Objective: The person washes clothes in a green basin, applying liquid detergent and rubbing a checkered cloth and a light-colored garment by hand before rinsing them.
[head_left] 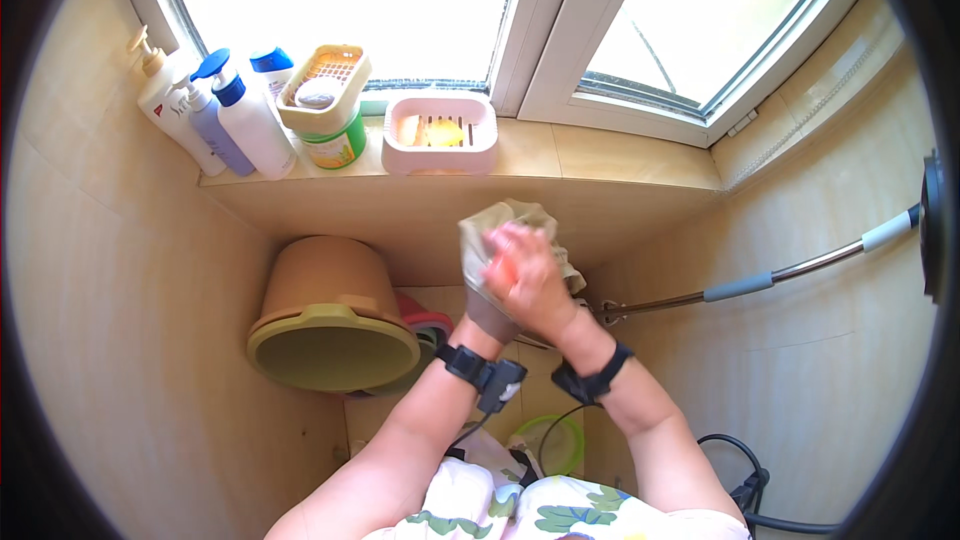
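Note:
A beige-grey cloth (512, 212) covers my left hand (480, 336) down to the wrist, so those fingers are hidden. The cloth's lower part looks darker, as if wet, and its loose folds bunch beyond the hand. On top of it, my right hand (540, 285) is closed and presses against the cloth, its fingers smeared by motion. Something orange-red shows at these fingers; what it is cannot be made out. Both hands are in the air, in front of the window ledge.
On the window ledge (630, 155) stand several pump bottles (250, 125), a green container (338, 145) under a soap basket (325, 80), and a pink soap dish (440, 160) with yellow soap (443, 132). Tilted buckets (325, 285) lie left; a metal pole (815, 265) slants right; a green-rimmed basin (575, 440) is below.

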Demonstrator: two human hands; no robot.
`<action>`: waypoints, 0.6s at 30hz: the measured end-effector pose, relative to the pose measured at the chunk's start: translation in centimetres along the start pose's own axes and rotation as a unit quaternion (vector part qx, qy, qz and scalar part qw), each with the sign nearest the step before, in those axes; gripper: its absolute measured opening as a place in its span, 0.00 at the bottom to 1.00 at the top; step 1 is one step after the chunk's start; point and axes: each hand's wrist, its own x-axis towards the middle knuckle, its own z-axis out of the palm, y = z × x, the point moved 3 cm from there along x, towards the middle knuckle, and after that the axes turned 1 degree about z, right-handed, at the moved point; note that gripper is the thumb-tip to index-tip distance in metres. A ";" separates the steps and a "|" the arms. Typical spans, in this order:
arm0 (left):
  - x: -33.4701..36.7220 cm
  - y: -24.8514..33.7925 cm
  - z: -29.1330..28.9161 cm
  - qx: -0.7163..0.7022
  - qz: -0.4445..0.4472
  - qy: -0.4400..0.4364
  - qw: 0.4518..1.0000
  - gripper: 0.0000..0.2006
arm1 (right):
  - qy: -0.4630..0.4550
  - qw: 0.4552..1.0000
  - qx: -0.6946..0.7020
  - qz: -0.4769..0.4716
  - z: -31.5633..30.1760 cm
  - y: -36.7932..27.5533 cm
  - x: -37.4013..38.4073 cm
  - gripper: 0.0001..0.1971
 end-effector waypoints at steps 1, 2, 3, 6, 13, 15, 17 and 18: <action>-0.4 -0.5 0.3 -0.289 -0.073 -0.005 0.954 0.16 | -0.021 0.999 0.036 -0.028 -0.8 -2.1 -0.1 0.19; -0.6 -0.4 0.4 -0.328 -0.087 -0.055 0.939 0.16 | -0.030 0.999 0.026 -0.018 -0.6 -0.9 -0.2 0.19; -0.6 -0.5 0.4 -0.330 -0.090 -0.055 0.938 0.16 | -0.038 0.999 0.016 -0.009 -0.1 1.0 -0.1 0.19; -0.2 2.7 4.1 -0.229 -0.184 -0.021 0.956 0.26 | 0.053 0.988 -0.066 0.132 -1.9 7.1 0.8 0.17; 2.1 -1.2 0.2 -0.286 -0.204 0.079 0.933 0.26 | -0.040 0.997 0.012 0.072 -0.6 3.9 2.2 0.18; 2.6 -0.2 3.3 -0.284 -0.246 0.083 0.923 0.26 | 0.024 0.989 -0.029 0.141 -1.3 6.1 1.2 0.20; 3.4 0.3 1.6 -0.436 -0.197 0.031 0.878 0.24 | 0.018 0.999 -0.035 0.031 -0.6 0.5 0.8 0.21; 2.8 1.7 1.7 -0.258 -0.056 -0.030 0.964 0.23 | -0.068 0.991 -0.114 0.014 -1.7 -3.4 1.7 0.21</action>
